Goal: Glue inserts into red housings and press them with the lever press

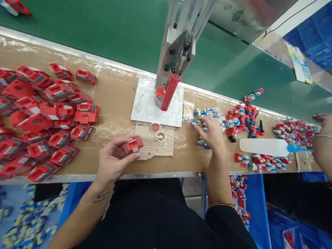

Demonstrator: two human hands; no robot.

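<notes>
My left hand (114, 156) grips a red toy vehicle part (134, 144) with grey trim, its hollow side facing up, near the front edge of the bench. At the small blue, white and yellow toy pieces (207, 112) to the right, my right hand (211, 133) reaches down with thumb and forefinger apart. Its thumb is close to one blue and white piece (195, 122); whether they touch I cannot tell. Between the hands lies a piece of cardboard (155, 152) bearing two small round dishes, one with reddish liquid (155, 127), and cotton swabs (164, 141).
A hand press with a red handle (171, 91) stands on a metal plate (142, 103). Red vehicle parts (38, 114) pile up at left. More swabs (188, 110), red toy pieces (242, 119) and a white squeeze bottle (263, 146) lie right. A co-worker's arm (324, 145) is at far right.
</notes>
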